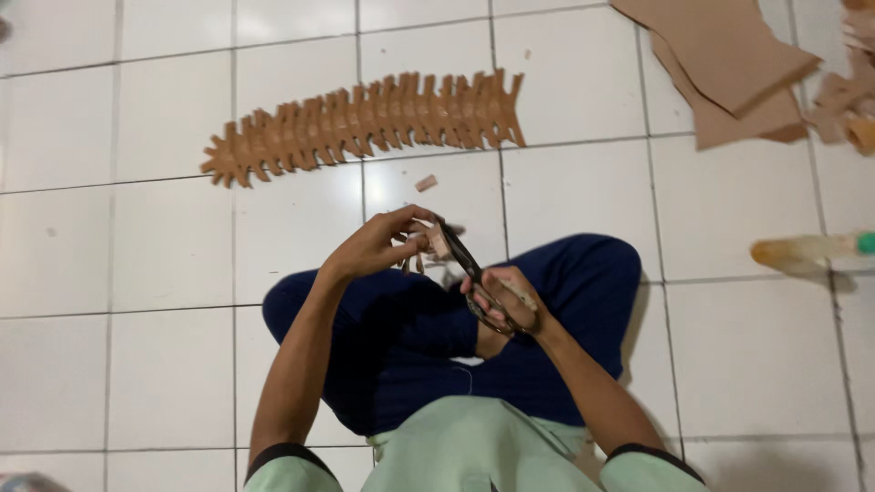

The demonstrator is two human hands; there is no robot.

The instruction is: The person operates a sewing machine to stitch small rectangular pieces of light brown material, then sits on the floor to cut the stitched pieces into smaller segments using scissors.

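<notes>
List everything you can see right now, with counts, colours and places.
cardboard piece: one, light brown, small, held in the left hand's fingers
scissors: one pair, dark, in the right hand, blades at the piece
row of cut shapes: one long row, brown, on the floor ahead
scrap: one, pale brown, on a tile below the row
cardboard sheets: a few, brown, top right
bottle: one, yellowish with green cap, lying at right
floor: white tiles
left hand: one
right hand: one
</notes>
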